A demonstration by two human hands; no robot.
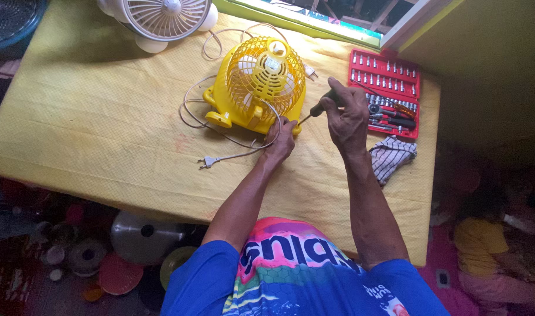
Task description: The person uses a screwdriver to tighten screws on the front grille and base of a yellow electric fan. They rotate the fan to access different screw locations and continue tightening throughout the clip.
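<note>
While the person's blue sleeves and bright printed shirt (291, 263) fill the nearest edge of the view, both forearms reach away from them over the yellow cloth (92, 129) that covers the table, toward the yellow fan (257, 85). The left hand (281, 140) rests on the cloth at the near right corner of the yellow fan, its fingers curled against the fan's base; whether they pinch anything there cannot be told. Just right of that corner, the right hand (345, 114) is closed firmly around the dark handle of a screwdriver (317, 108), whose shaft slants down and left so that its tip meets the fan's base beside the left hand. The yellow fan lies near the middle of the table, tilted on its base with its round grille facing up. Its white cord (232, 137) loops around the fan's near and left sides, and the cord's plug (206, 162) lies on the cloth just nearer than the fan, to its left. Well to the right of the fan, a striped rag (391, 157) lies crumpled on the cloth, and beyond it sits an open red tool case (384, 76) with rows of sockets and bits. Beyond the yellow fan, at the table's far edge, stands a white fan (162, 20), only partly in view.
</note>
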